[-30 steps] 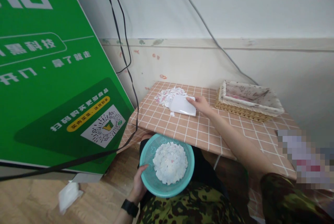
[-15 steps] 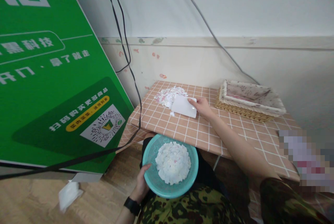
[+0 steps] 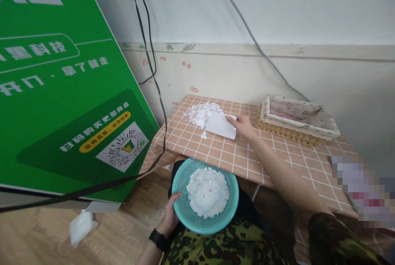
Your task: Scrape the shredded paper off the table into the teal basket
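My left hand [image 3: 171,212] grips the left rim of a turquoise plastic basin-shaped strainer [image 3: 181,211], which rests on my lap. Inside it lies a heap of small white paper scraps [image 3: 207,193] with a few pinkish bits. Over the table, my right hand [image 3: 243,126] pinches the right edge of a stiff white rectangular card [image 3: 219,125], thumb on top. The card's left edge meets a pile of white and pink paper scraps [image 3: 200,113] on the checked tablecloth. One scrap [image 3: 204,135] lies apart, just in front of the card.
A wicker basket with a cloth lining [image 3: 296,127] stands on the table [image 3: 259,156], right of my right hand. Farther right is a pixelated patch. A tall green sign [image 3: 61,92] rises at the left. Black cables [image 3: 162,125] hang between it and the table.
The card and my right hand appear slightly farther right, with the whole view shifted a little the same way. The loose scrap now shows more clearly apart from the card. Both grips are unchanged.
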{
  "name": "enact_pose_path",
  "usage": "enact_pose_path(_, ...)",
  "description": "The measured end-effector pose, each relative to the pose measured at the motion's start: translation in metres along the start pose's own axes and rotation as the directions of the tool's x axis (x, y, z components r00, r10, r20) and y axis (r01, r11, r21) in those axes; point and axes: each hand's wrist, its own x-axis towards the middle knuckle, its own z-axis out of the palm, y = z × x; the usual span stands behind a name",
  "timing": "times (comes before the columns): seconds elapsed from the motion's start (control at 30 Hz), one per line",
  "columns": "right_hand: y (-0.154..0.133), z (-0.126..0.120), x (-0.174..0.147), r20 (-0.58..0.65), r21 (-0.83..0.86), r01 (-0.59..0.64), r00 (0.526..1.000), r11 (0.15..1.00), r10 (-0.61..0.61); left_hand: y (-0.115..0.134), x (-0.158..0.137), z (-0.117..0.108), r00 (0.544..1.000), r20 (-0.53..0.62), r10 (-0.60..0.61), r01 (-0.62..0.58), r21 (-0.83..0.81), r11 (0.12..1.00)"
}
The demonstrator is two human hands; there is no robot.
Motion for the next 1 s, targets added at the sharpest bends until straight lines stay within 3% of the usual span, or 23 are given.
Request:
enact_pose_path(0.13, 0.004, 0.000, 0.000, 0.073, 0.008, -0.013, 0.997, 1.000, 0.013, 0.000, 0.000, 0.002, 1.000, 0.009, -0.022, 0.022, -0.007, 1.000)
enact_pose_path(0.47, 0.005, -0.001, 0.002, 0.121, -0.012, 0.002, 0.993, 1.000, -0.001, 0.003, -0.003, -0.002, 0.999, -0.036, 0.000, 0.000, -0.009, 1.000)
enact_pose_path(0.63, 0.007, 0.000, 0.003, 0.051, -0.044, 0.011, 0.999, 0.999, -0.008, 0.007, -0.006, -0.003, 0.998, -0.064, 0.001, -0.002, -0.007, 1.000)
enact_pose_path(1.0, -0.001, -0.004, -0.002, 0.217, 0.044, -0.076, 0.974, 0.996, 0.065, 0.019, -0.010, 0.000, 0.995, -0.099, 0.021, -0.024, -0.023, 0.999)
